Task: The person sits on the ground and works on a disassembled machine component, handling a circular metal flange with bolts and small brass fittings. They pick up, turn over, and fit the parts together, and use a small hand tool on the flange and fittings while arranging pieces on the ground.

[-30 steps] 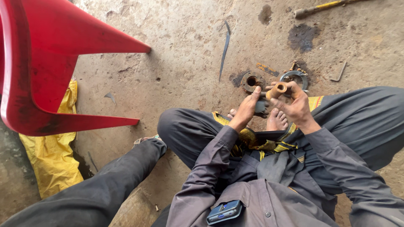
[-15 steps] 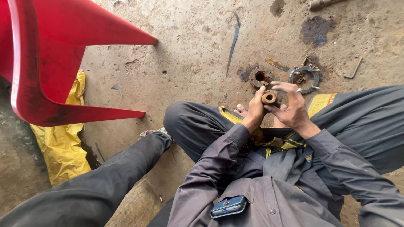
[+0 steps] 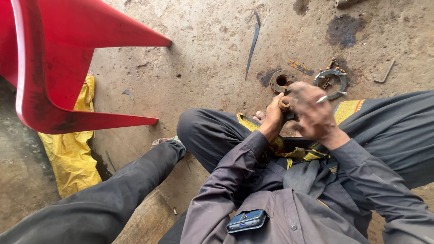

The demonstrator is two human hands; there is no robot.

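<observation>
We hold a rusty part, still working it.
Our left hand [image 3: 273,116] grips the rusty cylinder [image 3: 285,103]; our right hand [image 3: 313,111] closes over it; other parts, like the metal ring [image 3: 330,82], lie untouched on the floor [image 3: 203,58].

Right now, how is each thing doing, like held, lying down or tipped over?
left hand: gripping the rusty part
right hand: closed over the same part, blurred
rusty round part: held between both hands
metal ring: flat on the floor
rusty flange: flat on the floor
red chair: tipped over
</observation>
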